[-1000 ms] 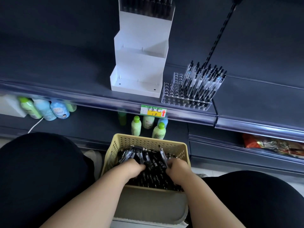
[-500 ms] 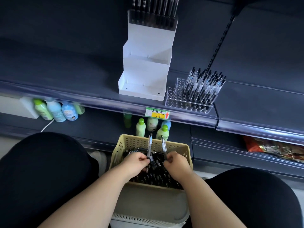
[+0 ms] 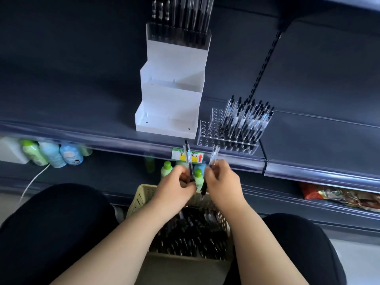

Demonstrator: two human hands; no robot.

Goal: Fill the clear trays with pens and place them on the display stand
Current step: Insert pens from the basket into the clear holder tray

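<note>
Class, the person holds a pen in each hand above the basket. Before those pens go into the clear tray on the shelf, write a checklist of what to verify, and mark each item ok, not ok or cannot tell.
1. Left hand grips a pen: ok.
2. Right hand grips a second pen: ok.
3. Clear tray has free holes: ok, its left rows stand empty.
4. Tray sits flat on the shelf, beside the white display stand: ok.
5. Pen tips point down for insertion: cannot tell for the left hand's pen.
6. Stand's lower tiers free for the tray: ok, they look bare.
</note>
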